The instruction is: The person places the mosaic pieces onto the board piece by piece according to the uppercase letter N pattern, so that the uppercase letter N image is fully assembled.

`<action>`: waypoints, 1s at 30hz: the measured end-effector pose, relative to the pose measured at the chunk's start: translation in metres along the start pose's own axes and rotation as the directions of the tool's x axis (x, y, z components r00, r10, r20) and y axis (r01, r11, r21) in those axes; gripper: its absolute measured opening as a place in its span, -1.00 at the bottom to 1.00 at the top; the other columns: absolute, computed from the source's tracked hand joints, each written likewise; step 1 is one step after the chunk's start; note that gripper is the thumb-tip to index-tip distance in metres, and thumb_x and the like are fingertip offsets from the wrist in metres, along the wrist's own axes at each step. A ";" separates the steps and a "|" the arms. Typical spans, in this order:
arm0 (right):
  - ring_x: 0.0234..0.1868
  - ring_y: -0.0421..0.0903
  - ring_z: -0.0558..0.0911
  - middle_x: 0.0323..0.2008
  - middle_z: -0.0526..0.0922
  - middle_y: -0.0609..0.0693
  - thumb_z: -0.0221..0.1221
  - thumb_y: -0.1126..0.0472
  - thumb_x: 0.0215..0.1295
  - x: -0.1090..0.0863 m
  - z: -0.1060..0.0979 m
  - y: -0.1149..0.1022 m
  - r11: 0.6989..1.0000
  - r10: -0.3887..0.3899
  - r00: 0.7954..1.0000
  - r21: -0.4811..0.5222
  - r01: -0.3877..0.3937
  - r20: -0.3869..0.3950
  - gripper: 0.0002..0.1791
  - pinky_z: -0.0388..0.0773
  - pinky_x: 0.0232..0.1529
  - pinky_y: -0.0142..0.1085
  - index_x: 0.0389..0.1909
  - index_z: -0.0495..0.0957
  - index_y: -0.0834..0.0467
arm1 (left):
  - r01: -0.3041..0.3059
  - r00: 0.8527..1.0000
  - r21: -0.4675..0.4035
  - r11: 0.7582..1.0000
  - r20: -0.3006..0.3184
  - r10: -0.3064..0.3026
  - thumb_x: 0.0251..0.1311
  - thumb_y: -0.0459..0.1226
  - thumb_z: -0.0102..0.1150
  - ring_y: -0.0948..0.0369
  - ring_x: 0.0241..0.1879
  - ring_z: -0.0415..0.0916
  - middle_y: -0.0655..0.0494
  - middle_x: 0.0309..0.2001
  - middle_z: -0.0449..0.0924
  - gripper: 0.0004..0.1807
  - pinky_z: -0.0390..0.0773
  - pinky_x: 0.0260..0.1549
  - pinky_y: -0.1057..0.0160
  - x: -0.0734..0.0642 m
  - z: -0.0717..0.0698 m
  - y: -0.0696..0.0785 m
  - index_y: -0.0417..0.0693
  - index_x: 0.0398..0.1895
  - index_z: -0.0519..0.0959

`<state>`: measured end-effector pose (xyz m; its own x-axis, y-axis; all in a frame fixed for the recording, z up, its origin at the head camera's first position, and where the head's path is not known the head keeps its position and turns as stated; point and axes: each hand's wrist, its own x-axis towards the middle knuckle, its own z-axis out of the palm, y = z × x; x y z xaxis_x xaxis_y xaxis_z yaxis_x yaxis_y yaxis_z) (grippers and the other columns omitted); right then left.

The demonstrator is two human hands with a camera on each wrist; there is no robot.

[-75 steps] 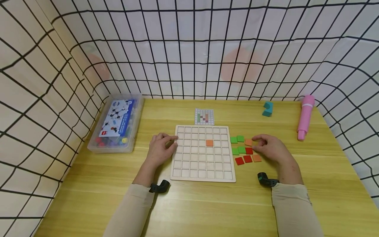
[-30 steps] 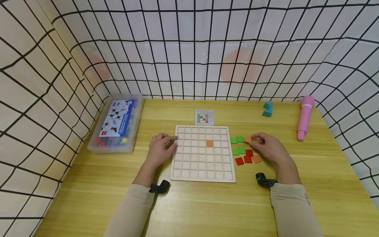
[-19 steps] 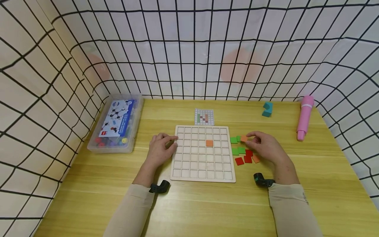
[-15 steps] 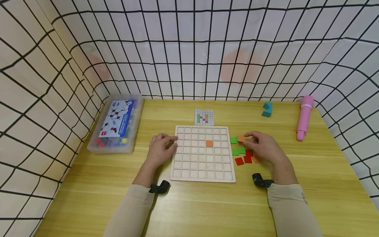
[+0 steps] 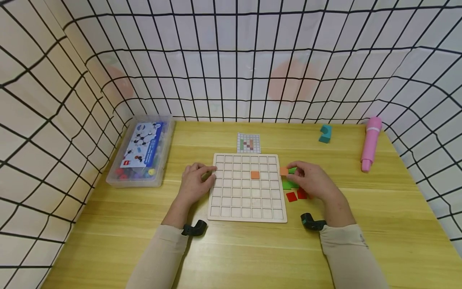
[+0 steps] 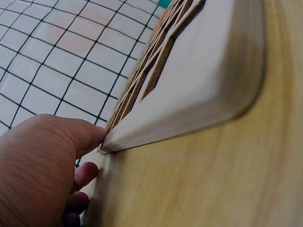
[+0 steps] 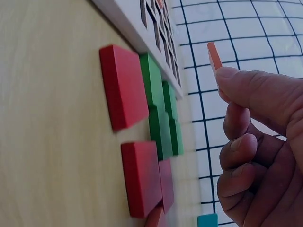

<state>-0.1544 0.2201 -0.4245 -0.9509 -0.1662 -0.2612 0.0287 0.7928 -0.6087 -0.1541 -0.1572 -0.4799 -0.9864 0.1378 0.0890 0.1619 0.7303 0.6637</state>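
Observation:
A pale wooden grid board (image 5: 246, 216) lies on the table, one orange tile (image 5: 255, 175) set in one of its squares. My left hand (image 5: 195, 182) touches the board's left edge with thumb and index finger; the left wrist view has the thumb (image 6: 90, 135) right at the rim. Between thumb and index finger my right hand (image 5: 314, 180) pinches another orange tile (image 7: 215, 57), raised above the table by the board's right edge. Under that hand lie green tiles (image 7: 152, 80) and red tiles (image 7: 124, 87), partly hidden by it in the head view.
A small card with a coloured grid pattern (image 5: 248, 143) lies behind the board. At the left stands a clear plastic case (image 5: 135, 182) with a blue label. A teal block (image 5: 325, 133) and a pink microphone-shaped object (image 5: 371, 144) lie at the back right.
My right hand has picked up an orange tile from the loose tiles and carried it left, over the green ones, to the board's right edge. My left hand has stayed put.

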 end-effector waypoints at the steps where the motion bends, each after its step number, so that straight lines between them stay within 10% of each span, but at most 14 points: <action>1: -0.44 -0.06 0.46 -0.28 0.52 0.04 0.21 0.03 0.46 0.000 0.001 -0.001 1.000 -0.007 1.000 0.005 0.007 0.003 -0.63 0.38 -0.48 -0.28 0.20 0.54 0.04 | 0.000 1.000 0.002 1.000 0.000 0.000 0.38 -0.09 0.19 -0.01 0.01 0.30 -0.02 0.04 0.54 -0.65 0.21 0.15 -0.08 0.000 0.000 0.000 0.17 0.18 0.69; 30: -0.58 -0.15 0.42 -0.45 0.51 -0.06 0.24 0.05 0.42 0.000 0.039 -0.046 0.984 -0.123 0.991 -0.120 0.128 0.049 -0.69 0.34 -0.52 -0.31 0.10 0.64 0.07 | -0.011 1.000 0.006 1.000 -0.008 0.011 0.38 -0.09 0.19 -0.02 0.00 0.31 -0.04 0.05 0.55 -0.64 0.23 0.11 -0.10 -0.001 -0.002 0.003 0.15 0.19 0.69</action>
<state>-0.1443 0.1614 -0.4258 -0.9310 -0.2911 -0.2204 -0.1310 0.8297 -0.5426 -0.1525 -0.1565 -0.4768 -0.9848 0.1404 0.1020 0.1726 0.7328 0.6582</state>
